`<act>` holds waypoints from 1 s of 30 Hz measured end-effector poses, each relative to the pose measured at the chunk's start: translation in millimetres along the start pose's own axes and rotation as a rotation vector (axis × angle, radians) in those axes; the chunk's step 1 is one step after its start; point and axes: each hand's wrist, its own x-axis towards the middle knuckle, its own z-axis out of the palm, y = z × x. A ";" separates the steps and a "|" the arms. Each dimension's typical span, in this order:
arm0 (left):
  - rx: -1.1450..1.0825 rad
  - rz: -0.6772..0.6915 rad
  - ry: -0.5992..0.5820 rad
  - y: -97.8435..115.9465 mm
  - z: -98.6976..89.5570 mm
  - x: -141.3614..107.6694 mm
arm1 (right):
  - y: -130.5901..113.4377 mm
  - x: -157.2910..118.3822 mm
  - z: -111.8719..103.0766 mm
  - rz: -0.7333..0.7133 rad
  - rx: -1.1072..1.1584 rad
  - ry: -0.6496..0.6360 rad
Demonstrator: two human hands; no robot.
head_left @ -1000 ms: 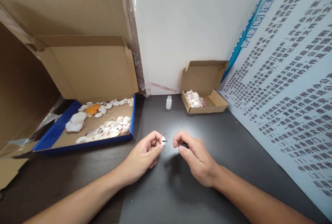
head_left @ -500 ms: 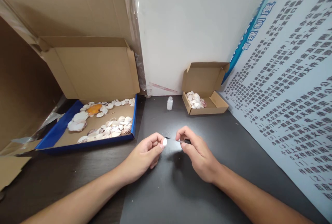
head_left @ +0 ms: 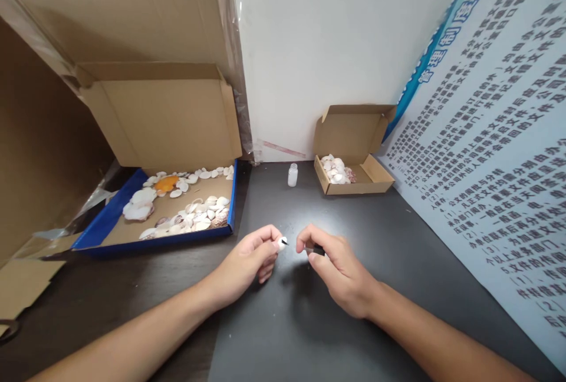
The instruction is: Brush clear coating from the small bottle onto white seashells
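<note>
Between the thumb and fingers of my left hand (head_left: 254, 255) is a small white shell (head_left: 280, 241), held above the dark table. My right hand (head_left: 333, 264) pinches a small brush (head_left: 315, 249) with a black handle and a thin pale stem. Its dark tip lies over the face of the shell; whether it touches cannot be made out. Fingers partly cover the handle. Beyond the hands stands a small white bottle (head_left: 292, 175), upright and with no cap on its neck.
At left, a blue-edged cardboard box (head_left: 154, 244) with its lid raised holds many white shells and an orange one. A smaller open box (head_left: 367, 186) with shells stands at back right. A white wall and a printed sheet (head_left: 495, 152) bound the table.
The brush tip has moved from the shell's upper edge onto its face. The shell is turned in my left hand. The whole view has shifted slightly, with the boxes now further right.
</note>
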 end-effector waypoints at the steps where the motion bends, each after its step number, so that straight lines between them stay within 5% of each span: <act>1: 0.002 0.003 0.001 0.4 0.2 -0.3 | 0.0 0.6 0.0 0.028 -0.020 0.013; 8: 0.082 0.022 0.011 2.8 1.6 -0.7 | -1.8 2.2 -1.8 -0.023 -0.001 0.030; 14: 0.082 0.046 0.005 0.9 1.1 -0.6 | -0.1 4.3 -0.3 0.098 -0.064 0.066; 22: 0.113 0.084 0.003 3.4 0.1 -2.4 | -5.8 -1.3 0.0 -0.094 0.017 0.011; 30: -0.023 0.028 -0.001 2.6 0.8 -1.0 | -2.3 1.4 -0.8 -0.013 -0.033 0.071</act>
